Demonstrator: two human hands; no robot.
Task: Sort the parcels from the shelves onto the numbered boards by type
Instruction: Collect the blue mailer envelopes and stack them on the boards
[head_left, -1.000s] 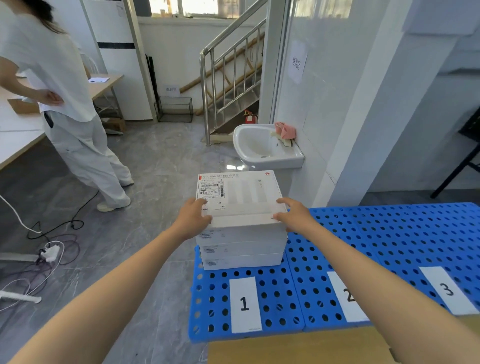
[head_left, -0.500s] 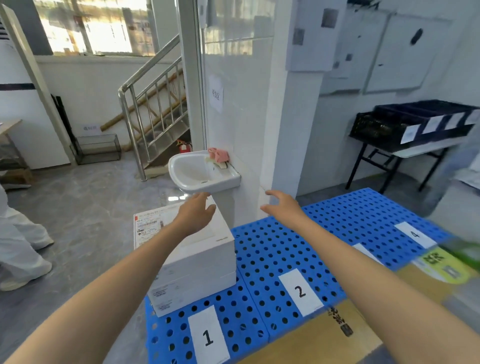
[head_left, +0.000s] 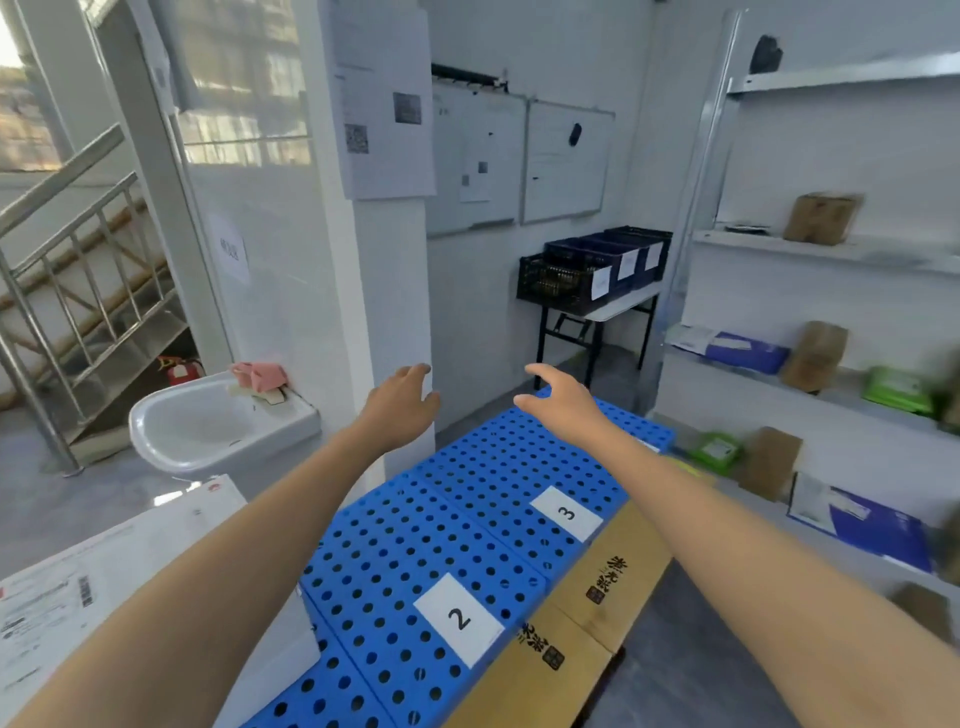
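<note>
Both of my hands are raised in the air and hold nothing: my left hand and my right hand have relaxed fingers above the blue perforated boards. The board marked 2 and the board marked 3 are bare. A stack of white boxes with a shipping label stands at the lower left, partly hidden by my left forearm. On the right, metal shelves carry brown boxes, blue flat parcels and green packs.
A white sink hangs on the tiled pillar at the left, with a staircase railing behind. Dark crates sit on a small table at the back. Cardboard lies along the front of the boards.
My hands let go of the white box stack on board 1 and lifted away. My view swung right, from the stack toward the boards 2 and 3 and the shelves.
</note>
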